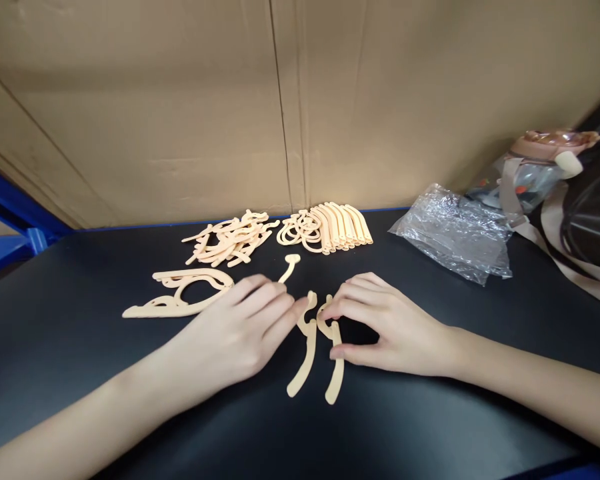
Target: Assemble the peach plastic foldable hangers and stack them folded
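Currently, left hand at left cream piece, fingers bunched; whether clamped, cannot tell. Right hand touching right cream piece, thumb and forefinger apart. Both pieces on black table, between hands. Loose pile far, left of curved strips; clear plastic far right.

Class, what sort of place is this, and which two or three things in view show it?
Probably a workshop or packing workbench, though the wider room is out of view. The signs: a smooth black tabletop, a row of cream, curved, plastic-looking pieces and a blue, straight-barred metal frame.
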A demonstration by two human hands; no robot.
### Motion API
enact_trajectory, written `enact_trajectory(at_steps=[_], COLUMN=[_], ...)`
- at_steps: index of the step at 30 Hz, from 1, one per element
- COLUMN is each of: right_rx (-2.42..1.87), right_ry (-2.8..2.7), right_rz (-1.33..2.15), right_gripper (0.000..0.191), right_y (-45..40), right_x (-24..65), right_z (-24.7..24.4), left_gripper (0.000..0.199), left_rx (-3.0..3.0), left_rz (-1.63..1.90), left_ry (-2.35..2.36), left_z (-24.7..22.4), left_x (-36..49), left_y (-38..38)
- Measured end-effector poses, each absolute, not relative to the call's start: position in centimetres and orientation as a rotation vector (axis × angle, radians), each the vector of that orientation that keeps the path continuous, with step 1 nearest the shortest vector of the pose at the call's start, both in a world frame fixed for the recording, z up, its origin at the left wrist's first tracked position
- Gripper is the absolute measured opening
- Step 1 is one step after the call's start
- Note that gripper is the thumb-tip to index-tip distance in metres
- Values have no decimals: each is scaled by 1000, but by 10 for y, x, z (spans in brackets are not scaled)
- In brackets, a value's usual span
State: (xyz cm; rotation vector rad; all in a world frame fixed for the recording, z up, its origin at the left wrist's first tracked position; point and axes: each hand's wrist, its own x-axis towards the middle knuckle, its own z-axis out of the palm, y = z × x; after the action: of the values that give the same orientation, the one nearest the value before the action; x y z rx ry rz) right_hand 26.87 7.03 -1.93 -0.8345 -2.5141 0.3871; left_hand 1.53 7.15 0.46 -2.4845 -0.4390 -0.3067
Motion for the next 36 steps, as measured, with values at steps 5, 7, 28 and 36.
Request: enact_trajectory(at_steps=[5, 7, 28, 36], right_rx=[-814, -807, -826, -745], right_ry=[-2582, -2614, -2590, -2569], right_rz=[353, 358, 480, 416], right_gripper=[57, 62, 18, 24], right_y=[64, 61, 62, 58], right_x=[270, 270, 268, 266], right_z=[-14, -12, -18, -19], left_gripper=[31, 27, 26, 26], left_rx=[-2625, -2721, -3126, -3045], left_rz=[-489, -485, -542, -532], left_ry=[-413, -422, -632, -564], left_z=[-2, -3, -11, -10], left_x=[5, 4, 2, 6], left_y=[60, 60, 65, 63])
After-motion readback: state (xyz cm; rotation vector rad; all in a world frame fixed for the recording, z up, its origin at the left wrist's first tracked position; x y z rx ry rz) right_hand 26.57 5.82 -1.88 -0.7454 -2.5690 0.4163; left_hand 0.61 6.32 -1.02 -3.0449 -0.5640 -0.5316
